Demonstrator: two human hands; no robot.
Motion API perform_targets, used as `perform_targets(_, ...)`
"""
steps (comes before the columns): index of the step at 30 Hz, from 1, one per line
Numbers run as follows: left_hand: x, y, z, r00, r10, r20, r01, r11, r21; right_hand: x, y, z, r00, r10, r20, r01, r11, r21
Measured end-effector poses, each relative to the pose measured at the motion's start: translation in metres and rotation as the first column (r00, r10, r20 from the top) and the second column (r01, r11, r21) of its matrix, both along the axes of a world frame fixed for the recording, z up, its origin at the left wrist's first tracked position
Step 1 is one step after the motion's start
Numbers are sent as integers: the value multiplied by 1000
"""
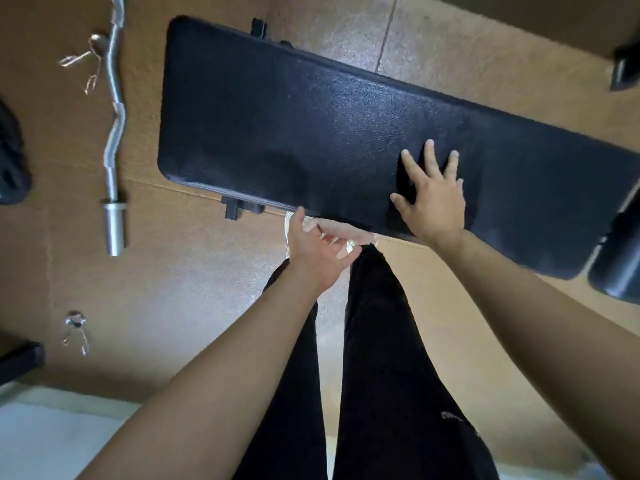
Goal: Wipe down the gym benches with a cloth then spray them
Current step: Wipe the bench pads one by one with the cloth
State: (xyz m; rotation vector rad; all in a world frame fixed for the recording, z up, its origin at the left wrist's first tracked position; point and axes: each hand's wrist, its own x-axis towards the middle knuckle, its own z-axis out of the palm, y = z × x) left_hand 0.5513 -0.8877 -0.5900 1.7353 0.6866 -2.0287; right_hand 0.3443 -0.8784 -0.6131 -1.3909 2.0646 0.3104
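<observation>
We've got the black padded bench [311, 126] lying flat, its textured vinyl top showing a slight sheen. A dark cloth [407, 185] lies flat on it near the near long edge, pressed under our right hand [433, 199], whose fingers are spread.

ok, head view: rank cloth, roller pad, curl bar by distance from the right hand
1. cloth, under the right hand, on the bench.
2. roller pad, at the bench's right end.
3. curl bar, on the floor, far left.
</observation>
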Motion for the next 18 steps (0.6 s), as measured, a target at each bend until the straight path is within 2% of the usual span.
perform_targets(2, -6, 4, 0, 997, -69, -18, 69, 998, 1, -9, 7, 1, 992, -81, 101, 89, 993, -82)
perform_targets(4, -14, 8, 1, 987, -154, -38, 154, 988, -6, -15, 21, 5, 951, -240, 196, 274, 946, -175)
perform_targets(6, -21, 11, 2, 970, -238, -46, 237, 971, -18, -13, 42, 10, 877, -420, 236, 472, 846, -250)
perform_targets(7, -24, 13, 2, 960, -278, -43, 277, 960, -25, -9, 55, 11, 807, -533, 253, 587, 769, -253)
perform_targets(8, -27, 15, 3, 946, -321, -45, 319, 947, -36, -2, 68, 12, 698, -660, 280, 716, 659, -231)
perform_targets(9, -29, 16, 4, 930, -363, -50, 361, 931, -46, 6, 80, 12, 532, -786, 314, 846, 501, -181)
perform_targets(10, -32, 17, 4, 912, -407, -52, 405, 913, -52, 13, 92, 13, 298, -886, 356, 955, 282, -96)
perform_targets(11, -33, 17, 5, 891, -451, -54, 448, 892, -56, 19, 102, 13, 7, -925, 379, 998, 29, 54)
perform_targets(12, -34, 17, 5, 869, -492, -60, 489, 870, -58, 25, 112, 13, -281, -887, 366, 947, -193, 258)
perform_targets(13, -33, 16, 4, 846, -530, -64, 527, 848, -57, 32, 119, 12, -501, -805, 318, 822, -327, 467)
perform_targets(14, -32, 14, 5, 821, -567, -67, 565, 824, -52, 37, 124, 11, -652, -710, 266, 670, -375, 641)
perform_targets(15, -31, 11, 5, 793, -605, -64, 604, 796, -43, 43, 126, 10, -755, -614, 231, 532, -366, 764)
perform_targets(18, -24, 4, 7, 684, -730, -18, 729, 684, -39, 56, 114, 2, -933, -328, 151, 251, -288, 924)
